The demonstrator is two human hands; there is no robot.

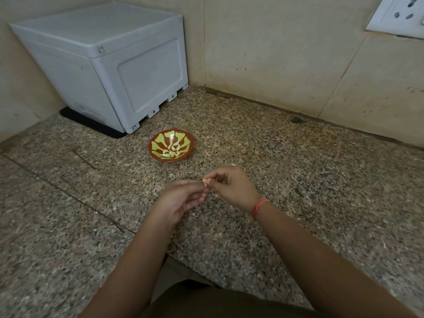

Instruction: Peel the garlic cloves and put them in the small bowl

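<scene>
A small bowl point(187, 143) sits on the counter point(298, 180). It is red-brown with green shapes inside. A little heap of peeled white cloves point(171, 151) lies in the bottom of it, on the near side. The far part of the bowl is bare.

Near the bowl, on the person's side, two hands meet above the counter. One more clove point(205, 181) is held between them. The left hand point(181, 198) has its palm up and its fingers curled, and its thumb and first finger pinch the clove. The right hand point(231, 187) pinches the other side with bent fingertips. The clove is too small to tell if its skin is on. A red thread point(258, 206) goes round the right wrist.

A grey box point(103, 65) with its lid shut stands in the back corner.
</scene>
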